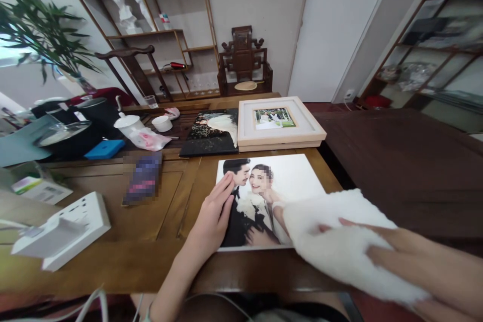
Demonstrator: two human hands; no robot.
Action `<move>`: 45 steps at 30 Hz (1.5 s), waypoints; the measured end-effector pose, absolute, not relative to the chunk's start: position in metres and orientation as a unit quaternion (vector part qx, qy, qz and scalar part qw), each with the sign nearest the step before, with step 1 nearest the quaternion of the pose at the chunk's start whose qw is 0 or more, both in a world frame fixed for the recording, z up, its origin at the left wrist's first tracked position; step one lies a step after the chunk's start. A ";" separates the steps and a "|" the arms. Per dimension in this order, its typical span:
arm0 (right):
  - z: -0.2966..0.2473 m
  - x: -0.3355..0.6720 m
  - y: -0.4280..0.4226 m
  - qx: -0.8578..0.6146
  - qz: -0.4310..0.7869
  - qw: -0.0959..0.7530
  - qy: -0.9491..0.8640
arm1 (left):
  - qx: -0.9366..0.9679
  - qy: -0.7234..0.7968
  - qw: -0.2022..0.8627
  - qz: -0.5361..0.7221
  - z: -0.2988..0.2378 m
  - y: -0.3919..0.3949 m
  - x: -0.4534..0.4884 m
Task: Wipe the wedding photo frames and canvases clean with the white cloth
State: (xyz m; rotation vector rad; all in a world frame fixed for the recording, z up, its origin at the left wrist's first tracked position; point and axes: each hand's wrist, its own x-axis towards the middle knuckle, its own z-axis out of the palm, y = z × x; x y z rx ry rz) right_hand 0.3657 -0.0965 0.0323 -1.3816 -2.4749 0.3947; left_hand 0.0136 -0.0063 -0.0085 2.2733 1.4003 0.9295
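Observation:
A large wedding photo print point(290, 178) lies flat near the front edge of the wooden table point(113, 261). My left hand point(213, 216) rests flat on its left edge, fingers stretched out and together. My right hand point(381, 249) lies on a fluffy white cloth point(339, 246), fingers extended over it, pressing it onto the print's lower right corner. The cloth hides that corner and part of my hand.
Behind the print sit a light wooden framed photo point(279, 123) and a dark photo print point(211, 133). To the left are a phone point(143, 178), a white power strip point(71, 226), a blue box point(103, 148), tea ware point(128, 123) and a plant point(41, 30). Shelves and a carved chair point(243, 60) stand at the back.

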 end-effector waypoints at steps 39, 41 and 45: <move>0.051 0.295 0.026 -0.418 0.083 0.092 -0.900 | 0.795 0.481 0.166 0.330 -0.009 -0.008 0.012; 0.046 0.290 0.039 -0.420 0.054 0.103 -0.900 | 0.792 0.485 0.168 0.331 -0.008 -0.008 0.013; 0.047 0.281 0.030 -0.417 0.046 0.091 -0.903 | 0.788 0.487 0.175 0.333 -0.009 -0.008 0.013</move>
